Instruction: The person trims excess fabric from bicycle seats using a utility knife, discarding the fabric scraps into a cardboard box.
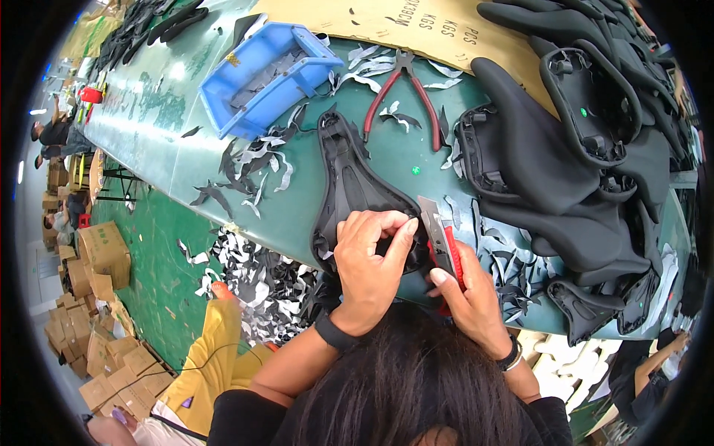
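A black bicycle saddle (351,172) lies underside up on the green table in front of me, its narrow nose pointing away. My left hand (368,260) is closed on the saddle's wide near end, thumb and forefinger brought together by its edge. What lies between those fingertips is hidden. In my right hand (476,301) is a red utility knife (446,247), its blade out and pointing away, just right of the saddle's rim. Beyond the saddle lie red-handled pliers (404,74) with their handles spread.
A blue plastic bin (256,119) with grey pieces stands at the far left. Black and grey trimmings (253,165) litter the green table (178,160). Black saddles (535,149) pile up at right beside flat cardboard (357,18). Below the left table edge lies a scrap heap (256,279) near someone's yellow garment (212,349).
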The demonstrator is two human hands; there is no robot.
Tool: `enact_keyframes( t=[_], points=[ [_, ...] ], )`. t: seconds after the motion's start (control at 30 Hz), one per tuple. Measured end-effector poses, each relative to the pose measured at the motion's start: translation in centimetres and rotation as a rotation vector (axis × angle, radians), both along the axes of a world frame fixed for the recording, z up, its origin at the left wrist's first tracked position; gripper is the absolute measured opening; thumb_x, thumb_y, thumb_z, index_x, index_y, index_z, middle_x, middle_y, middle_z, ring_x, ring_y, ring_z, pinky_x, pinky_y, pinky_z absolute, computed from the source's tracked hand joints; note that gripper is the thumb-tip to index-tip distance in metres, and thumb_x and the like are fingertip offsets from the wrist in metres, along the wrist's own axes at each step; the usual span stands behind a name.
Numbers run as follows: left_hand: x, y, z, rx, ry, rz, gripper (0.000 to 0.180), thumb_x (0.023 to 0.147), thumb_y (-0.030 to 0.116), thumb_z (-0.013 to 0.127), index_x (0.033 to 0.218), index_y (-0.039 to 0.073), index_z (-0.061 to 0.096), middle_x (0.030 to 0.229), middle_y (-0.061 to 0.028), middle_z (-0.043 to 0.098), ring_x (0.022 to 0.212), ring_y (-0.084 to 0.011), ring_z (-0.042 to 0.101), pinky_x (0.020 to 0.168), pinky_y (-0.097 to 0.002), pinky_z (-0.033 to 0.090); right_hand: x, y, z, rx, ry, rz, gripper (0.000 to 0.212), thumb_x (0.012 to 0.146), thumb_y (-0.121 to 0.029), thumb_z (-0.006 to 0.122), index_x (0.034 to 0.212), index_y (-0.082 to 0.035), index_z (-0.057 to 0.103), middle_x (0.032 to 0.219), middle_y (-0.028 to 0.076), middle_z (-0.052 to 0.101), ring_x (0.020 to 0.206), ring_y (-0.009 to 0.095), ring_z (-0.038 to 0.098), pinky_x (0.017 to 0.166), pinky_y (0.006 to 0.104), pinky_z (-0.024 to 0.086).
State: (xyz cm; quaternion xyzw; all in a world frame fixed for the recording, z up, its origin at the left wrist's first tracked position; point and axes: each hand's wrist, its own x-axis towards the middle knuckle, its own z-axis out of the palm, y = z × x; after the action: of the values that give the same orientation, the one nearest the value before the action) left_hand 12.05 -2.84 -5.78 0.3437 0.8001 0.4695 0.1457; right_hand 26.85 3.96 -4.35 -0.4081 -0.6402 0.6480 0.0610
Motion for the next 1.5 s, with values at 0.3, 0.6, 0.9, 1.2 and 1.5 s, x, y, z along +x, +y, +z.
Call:
enact_keyframes(
  t=[0.3, 0.6, 0.9, 1.2, 1.5],
  points=[
    [-0.6, -0.3, -1.0, 0.192, -0.018, -0.045, 0.012, 0.074, 0.003, 0.072, 0.077, 0.007, 0.06, 0.075, -0.0028, 0.062, 0.074, -0.0201, 0.057, 0.072, -0.0322, 0.04, 0.5, 1.2, 1.3, 0.903, -0.034, 0.272, 0.06, 0.085, -0.011, 0.067, 0.14, -0.008, 0.044, 0.08, 0.011, 0.056, 0.059, 0.029, 0.059, 0.048, 0.0384, 0.045],
    [-0.6, -0.4, -1.6, 0.309, -0.153, -0.017, 0.016, 0.07, -0.001, 0.068, 0.075, 0.007, 0.056, 0.07, -0.0025, 0.056, 0.069, -0.0201, 0.054, 0.068, -0.0326, 0.04, 2.2, -0.8, 1.3, 0.804, -0.236, 0.334, 0.06, 0.083, -0.008, 0.067, 0.139, -0.011, 0.045, 0.073, 0.012, 0.05, 0.052, 0.03, 0.055, 0.046, 0.04, 0.044],
    [-1.0, -0.8, -1.6, 0.321, -0.209, -0.058, 0.017, 0.067, -0.002, 0.068, 0.074, 0.007, 0.056, 0.066, -0.0013, 0.054, 0.066, -0.0191, 0.052, 0.069, -0.0304, 0.04, -0.1, 1.0, 2.2, 0.906, -0.224, 0.431, 0.061, 0.083, -0.008, 0.068, 0.139, -0.008, 0.045, 0.076, 0.011, 0.052, 0.053, 0.03, 0.056, 0.047, 0.0398, 0.045],
    [-3.4, -0.9, 0.4, 0.818, -1.321, 0.061, 0.013, 0.091, 0.01, 0.061, 0.102, 0.003, 0.057, 0.098, -0.0055, 0.058, 0.09, -0.0131, 0.055, 0.084, -0.0291, 0.044, 2.0, -4.1, -0.1, 0.735, -0.115, 0.082, 0.068, 0.082, -0.004, 0.069, 0.143, -0.01, 0.039, 0.084, 0.015, 0.059, 0.062, 0.036, 0.059, 0.052, 0.0433, 0.048],
    [-13.2, 5.5, 2.6, -0.244, 0.591, -1.169, 0.056, 0.068, 0.032, 0.079, 0.113, 0.005, 0.059, 0.104, -0.012, 0.059, 0.107, -0.0303, 0.053, 0.09, -0.041, 0.042, 1.2, 0.6, 1.3, 0.818, -0.27, 0.245, 0.058, 0.081, -0.004, 0.068, 0.136, -0.009, 0.049, 0.083, 0.015, 0.06, 0.07, 0.032, 0.063, 0.06, 0.0394, 0.049]
  ],
)
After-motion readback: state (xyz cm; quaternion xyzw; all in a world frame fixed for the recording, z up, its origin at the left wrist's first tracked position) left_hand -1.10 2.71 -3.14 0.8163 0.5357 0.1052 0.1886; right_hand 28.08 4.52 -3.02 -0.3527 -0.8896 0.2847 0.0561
